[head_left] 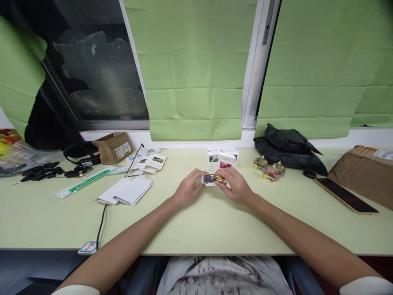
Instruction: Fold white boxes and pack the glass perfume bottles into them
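Over the middle of the table, my left hand point(188, 187) grips a small white box point(210, 184) from the left side, its open end facing right. My right hand point(238, 186) pinches the gold cap of a small perfume bottle point(220, 178) between thumb and fingers. The bottle's dark, shiny body lies at the box opening; how far inside it sits, I cannot tell. Just behind my hands stand several small white boxes point(222, 159) with flower pictures. To the right, several ornate bottles with gold caps point(272, 170) lie close together.
Flat white cartons point(132, 190) and picture cards point(150, 163) lie left. Farther left are a green-white packet point(87, 182), black straps point(41, 171) and a small cardboard box point(113, 148). Black bags point(285, 147), a phone point(345, 196) and a brown parcel point(362, 176) occupy the right.
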`<action>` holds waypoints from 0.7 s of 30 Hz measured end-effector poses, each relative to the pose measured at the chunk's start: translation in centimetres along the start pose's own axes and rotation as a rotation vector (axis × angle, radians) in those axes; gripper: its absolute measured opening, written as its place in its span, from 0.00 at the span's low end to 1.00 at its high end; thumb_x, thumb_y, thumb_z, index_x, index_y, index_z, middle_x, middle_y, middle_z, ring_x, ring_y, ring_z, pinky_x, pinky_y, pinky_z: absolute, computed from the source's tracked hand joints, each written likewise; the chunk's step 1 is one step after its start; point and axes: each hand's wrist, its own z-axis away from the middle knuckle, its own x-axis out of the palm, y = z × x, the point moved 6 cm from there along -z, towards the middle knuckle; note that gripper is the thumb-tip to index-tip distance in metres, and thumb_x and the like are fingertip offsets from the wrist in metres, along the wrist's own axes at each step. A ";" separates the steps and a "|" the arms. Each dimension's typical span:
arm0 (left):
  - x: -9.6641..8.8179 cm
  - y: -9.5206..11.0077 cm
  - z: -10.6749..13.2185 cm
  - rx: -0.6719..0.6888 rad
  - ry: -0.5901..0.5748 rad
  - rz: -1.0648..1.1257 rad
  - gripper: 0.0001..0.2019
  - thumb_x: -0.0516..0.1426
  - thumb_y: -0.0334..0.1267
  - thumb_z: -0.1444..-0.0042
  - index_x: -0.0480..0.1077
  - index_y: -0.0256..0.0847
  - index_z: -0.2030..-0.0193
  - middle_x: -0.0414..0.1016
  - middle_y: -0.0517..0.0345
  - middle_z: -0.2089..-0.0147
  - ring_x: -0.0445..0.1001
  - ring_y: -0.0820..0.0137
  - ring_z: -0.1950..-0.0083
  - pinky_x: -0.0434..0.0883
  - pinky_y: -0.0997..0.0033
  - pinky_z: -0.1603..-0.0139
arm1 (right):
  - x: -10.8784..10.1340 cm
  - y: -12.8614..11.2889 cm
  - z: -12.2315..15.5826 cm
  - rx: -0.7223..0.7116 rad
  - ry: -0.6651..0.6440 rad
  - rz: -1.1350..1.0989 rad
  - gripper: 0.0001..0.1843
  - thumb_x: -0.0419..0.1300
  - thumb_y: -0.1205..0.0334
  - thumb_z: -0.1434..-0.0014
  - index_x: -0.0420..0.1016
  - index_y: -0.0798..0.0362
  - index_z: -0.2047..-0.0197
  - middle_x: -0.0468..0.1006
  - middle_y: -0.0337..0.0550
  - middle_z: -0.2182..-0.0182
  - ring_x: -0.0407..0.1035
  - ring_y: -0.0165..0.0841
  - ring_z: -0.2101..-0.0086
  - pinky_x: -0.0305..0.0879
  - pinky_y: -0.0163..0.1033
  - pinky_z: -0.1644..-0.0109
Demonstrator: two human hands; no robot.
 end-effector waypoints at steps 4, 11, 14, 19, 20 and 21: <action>-0.1 0.0 0.0 0.010 0.011 0.004 0.19 0.56 0.29 0.33 0.69 0.48 0.39 0.76 0.52 0.46 0.76 0.62 0.43 0.75 0.61 0.41 | 0.0 0.0 -0.1 0.020 -0.013 -0.001 0.20 0.57 0.62 0.27 0.65 0.48 0.34 0.81 0.52 0.49 0.76 0.46 0.50 0.74 0.54 0.47; -0.1 0.1 0.0 0.004 0.012 0.019 0.17 0.57 0.32 0.31 0.69 0.48 0.38 0.76 0.52 0.46 0.76 0.62 0.44 0.74 0.62 0.42 | 0.0 0.0 -0.3 0.042 -0.028 -0.003 0.25 0.54 0.62 0.25 0.61 0.47 0.28 0.80 0.52 0.46 0.75 0.46 0.47 0.73 0.56 0.43; 0.1 0.2 0.0 -0.009 0.007 0.035 0.16 0.57 0.33 0.31 0.69 0.48 0.39 0.75 0.53 0.46 0.76 0.62 0.44 0.73 0.62 0.42 | -0.1 0.0 -0.3 0.052 -0.033 -0.005 0.27 0.54 0.62 0.25 0.59 0.47 0.26 0.80 0.52 0.47 0.75 0.47 0.47 0.72 0.56 0.43; 0.2 0.3 0.0 -0.033 0.018 0.052 0.14 0.58 0.36 0.30 0.69 0.48 0.40 0.75 0.54 0.48 0.76 0.62 0.47 0.73 0.63 0.44 | -0.2 0.0 -0.3 0.071 -0.049 0.013 0.30 0.52 0.62 0.24 0.54 0.47 0.23 0.80 0.52 0.46 0.74 0.46 0.47 0.71 0.57 0.41; 0.2 0.4 0.0 -0.034 0.020 0.056 0.14 0.58 0.36 0.30 0.69 0.48 0.40 0.75 0.54 0.48 0.76 0.63 0.47 0.73 0.63 0.44 | -0.2 0.0 -0.4 0.071 -0.051 0.015 0.30 0.51 0.62 0.24 0.54 0.47 0.22 0.79 0.52 0.46 0.74 0.46 0.47 0.71 0.57 0.41; 0.2 0.5 -0.1 -0.032 0.020 0.061 0.14 0.58 0.36 0.30 0.69 0.48 0.40 0.75 0.54 0.47 0.76 0.63 0.46 0.73 0.63 0.44 | -0.2 0.0 -0.3 0.069 -0.051 0.016 0.30 0.51 0.63 0.24 0.53 0.47 0.22 0.79 0.52 0.46 0.74 0.46 0.47 0.71 0.57 0.41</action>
